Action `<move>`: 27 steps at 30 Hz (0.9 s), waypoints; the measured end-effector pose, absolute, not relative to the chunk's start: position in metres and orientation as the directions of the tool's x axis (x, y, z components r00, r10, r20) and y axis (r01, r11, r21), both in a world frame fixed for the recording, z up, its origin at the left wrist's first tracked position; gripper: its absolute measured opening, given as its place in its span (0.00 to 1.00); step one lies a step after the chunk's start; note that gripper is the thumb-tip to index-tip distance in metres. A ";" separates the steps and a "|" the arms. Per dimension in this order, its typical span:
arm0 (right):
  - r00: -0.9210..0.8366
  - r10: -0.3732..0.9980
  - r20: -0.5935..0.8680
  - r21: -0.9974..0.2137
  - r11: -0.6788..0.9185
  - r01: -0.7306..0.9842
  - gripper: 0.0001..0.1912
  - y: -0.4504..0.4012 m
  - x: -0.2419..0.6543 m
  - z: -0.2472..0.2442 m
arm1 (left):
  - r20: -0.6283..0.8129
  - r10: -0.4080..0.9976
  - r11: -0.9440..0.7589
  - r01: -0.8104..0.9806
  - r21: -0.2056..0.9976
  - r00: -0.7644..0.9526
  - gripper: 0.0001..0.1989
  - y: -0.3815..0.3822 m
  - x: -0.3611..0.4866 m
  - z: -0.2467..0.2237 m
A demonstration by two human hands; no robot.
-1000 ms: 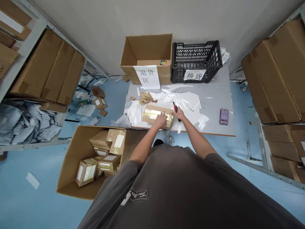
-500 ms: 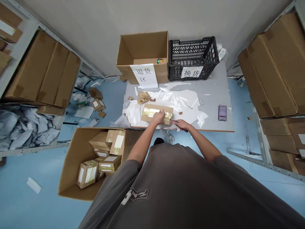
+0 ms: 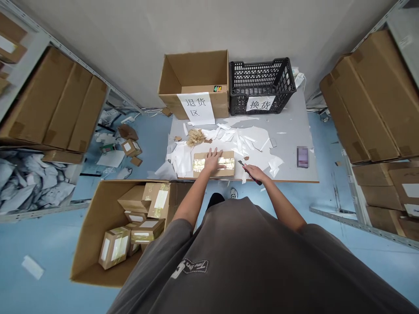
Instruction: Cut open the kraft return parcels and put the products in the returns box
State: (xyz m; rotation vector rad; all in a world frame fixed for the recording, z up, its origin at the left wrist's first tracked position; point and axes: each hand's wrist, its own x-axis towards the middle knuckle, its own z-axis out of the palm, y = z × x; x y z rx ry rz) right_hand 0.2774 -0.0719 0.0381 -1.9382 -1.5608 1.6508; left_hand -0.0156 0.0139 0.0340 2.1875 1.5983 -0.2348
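Note:
A taped cardboard package [image 3: 198, 165] lies flat at the front edge of the grey table [image 3: 288, 131]. My left hand [image 3: 213, 160] rests on top of it, fingers spread. Just right of the package, my right hand [image 3: 254, 172] is closed around a dark utility knife [image 3: 249, 174], whose tip points up and left, apart from the box. Torn white paper [image 3: 242, 138] and a crumpled brown wad [image 3: 195, 137] lie behind the package.
At the table's back stand an open carton [image 3: 196, 69] with a paper sign and a black crate [image 3: 262, 87]. A phone [image 3: 302, 157] lies at the right. A large carton of boxes [image 3: 94, 218] stands at the lower left. Shelves flank both sides.
My left hand has opened and now lies flat on the package, which has turned square to the table edge. The knife has moved away from the package's right end.

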 end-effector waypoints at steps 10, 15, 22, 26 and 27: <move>-0.228 0.798 -0.558 -0.469 -0.077 0.880 0.20 -0.046 0.255 0.044 | -0.239 0.898 -0.310 0.916 0.255 0.371 0.42 0.019 -0.026 -0.002; -0.234 0.836 -0.497 -0.348 0.055 0.936 0.20 -0.037 0.242 0.044 | -0.185 0.916 -0.304 0.916 0.262 0.356 0.37 0.012 -0.027 -0.006; -0.141 0.883 -0.448 -0.285 0.008 0.958 0.21 -0.032 0.248 0.033 | -0.149 0.930 -0.286 0.915 0.286 0.337 0.36 0.003 -0.029 -0.013; 0.315 0.844 -0.433 -0.208 -0.434 0.877 0.25 -0.037 0.334 0.031 | -0.127 0.933 -0.287 0.909 0.302 0.337 0.35 0.001 -0.029 -0.015; 0.341 0.840 -0.423 -0.223 -0.461 0.859 0.23 -0.041 0.350 0.029 | -0.122 0.934 -0.286 0.909 0.304 0.335 0.35 0.002 -0.029 -0.015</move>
